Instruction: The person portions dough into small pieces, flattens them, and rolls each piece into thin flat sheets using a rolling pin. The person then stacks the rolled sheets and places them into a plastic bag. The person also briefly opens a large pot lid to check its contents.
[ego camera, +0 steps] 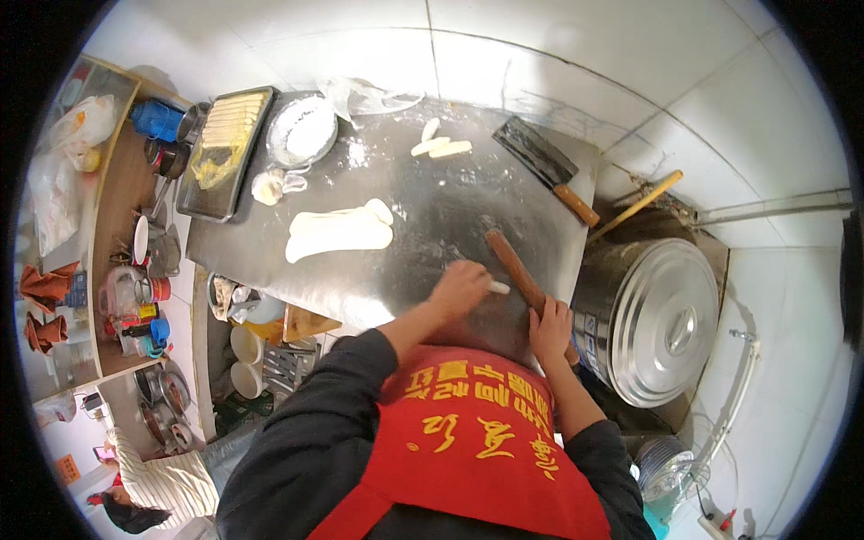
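Observation:
My left hand [462,290] has its fingers closed around a small piece of dough [499,287], and one pale end sticks out past the fingertips. The near end of a wooden rolling pin [516,266] is in the grip of my right hand [550,329]; the pin points away and to the left across the metal worktable [432,216]. Flattened dough sheets [339,235] lie overlapping left of my hands. Farther back rest three short dough pieces [439,146].
A cleaver [538,156] lies at the back right, beside a large lidded pot [665,324]. At the back left are a flour bowl [302,131], a tied plastic bag [270,185] and a tray of dough strips [233,128]. A person [162,482] is at lower left.

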Demonstrator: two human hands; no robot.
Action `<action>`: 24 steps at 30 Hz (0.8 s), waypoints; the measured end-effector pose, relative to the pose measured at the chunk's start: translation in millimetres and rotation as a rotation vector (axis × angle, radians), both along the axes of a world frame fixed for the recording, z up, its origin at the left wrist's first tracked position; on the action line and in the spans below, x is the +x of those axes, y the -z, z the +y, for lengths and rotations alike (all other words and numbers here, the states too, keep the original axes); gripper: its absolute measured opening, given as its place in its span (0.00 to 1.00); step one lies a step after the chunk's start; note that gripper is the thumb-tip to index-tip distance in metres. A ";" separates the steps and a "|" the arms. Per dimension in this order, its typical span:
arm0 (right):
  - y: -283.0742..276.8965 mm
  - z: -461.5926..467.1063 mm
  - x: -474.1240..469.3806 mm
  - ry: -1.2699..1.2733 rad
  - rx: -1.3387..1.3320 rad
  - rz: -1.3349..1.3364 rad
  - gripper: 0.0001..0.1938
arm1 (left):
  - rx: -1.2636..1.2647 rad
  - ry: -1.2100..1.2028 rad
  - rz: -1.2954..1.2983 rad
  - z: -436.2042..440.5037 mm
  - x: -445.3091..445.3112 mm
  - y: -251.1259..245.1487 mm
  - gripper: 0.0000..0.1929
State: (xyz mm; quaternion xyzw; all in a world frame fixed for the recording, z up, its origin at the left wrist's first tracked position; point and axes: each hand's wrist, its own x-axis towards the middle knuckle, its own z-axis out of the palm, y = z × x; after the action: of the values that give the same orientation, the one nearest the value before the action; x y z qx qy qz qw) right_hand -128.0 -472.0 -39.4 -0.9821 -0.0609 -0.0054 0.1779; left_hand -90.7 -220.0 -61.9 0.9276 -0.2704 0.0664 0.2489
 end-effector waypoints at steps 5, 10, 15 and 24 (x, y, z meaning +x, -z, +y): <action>-3.0 -9.3 9.4 -0.108 0.104 0.005 0.23 | -0.014 -0.172 0.132 84.6 -9.5 -14.8 0.12; -28.8 30.1 37.0 -0.438 0.160 0.001 0.26 | -0.120 -0.525 0.145 106.5 15.8 -44.9 0.15; -7.5 73.6 65.1 -0.600 0.062 0.141 0.28 | 0.204 -0.379 0.127 91.6 13.4 -11.9 0.28; -13.1 95.5 98.8 -0.528 -0.101 0.124 0.38 | 0.218 -0.296 0.208 95.2 45.1 -14.2 0.27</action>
State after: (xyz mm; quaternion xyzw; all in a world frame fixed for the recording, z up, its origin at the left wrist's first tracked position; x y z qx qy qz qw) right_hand -29.2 -376.5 -26.3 -0.9384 -0.3038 0.1043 0.1274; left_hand -45.6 -124.8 -47.7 0.9805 -0.1096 -0.0235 0.1613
